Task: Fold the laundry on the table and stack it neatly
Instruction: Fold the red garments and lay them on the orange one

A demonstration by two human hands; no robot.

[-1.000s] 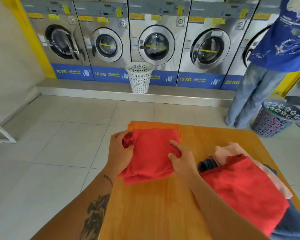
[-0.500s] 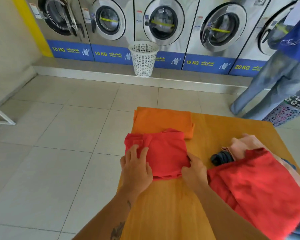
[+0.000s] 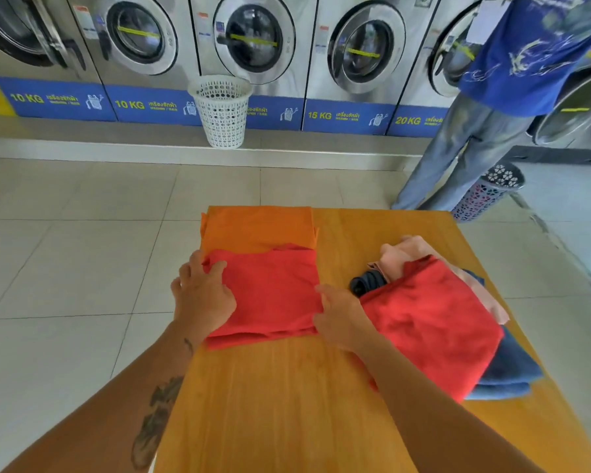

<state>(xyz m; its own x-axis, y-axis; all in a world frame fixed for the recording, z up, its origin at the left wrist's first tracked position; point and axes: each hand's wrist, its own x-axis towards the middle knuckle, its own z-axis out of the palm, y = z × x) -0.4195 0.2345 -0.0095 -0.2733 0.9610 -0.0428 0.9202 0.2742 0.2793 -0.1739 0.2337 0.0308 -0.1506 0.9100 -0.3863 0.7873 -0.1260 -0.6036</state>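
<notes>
A folded red garment (image 3: 273,291) lies on the wooden table (image 3: 287,397), its far edge overlapping a folded orange garment (image 3: 256,228). My left hand (image 3: 202,295) rests flat on the red garment's left side, fingers spread. My right hand (image 3: 338,314) presses its right edge, fingers tucked at the fabric's side. To the right sits an unfolded heap: a red cloth (image 3: 434,322) on top, a pink piece (image 3: 400,257), a dark rolled item (image 3: 365,283) and a blue garment (image 3: 505,373) beneath.
A person in a blue shirt and jeans (image 3: 468,145) stands at the far right by a patterned basket (image 3: 488,191). A white basket (image 3: 222,110) stands before a row of washing machines (image 3: 253,39). Tiled floor surrounds the table's left and far edges.
The red garment has come down flat onto the table, partly over the orange one. My left hand went from gripping its left corner to lying flat on it.
</notes>
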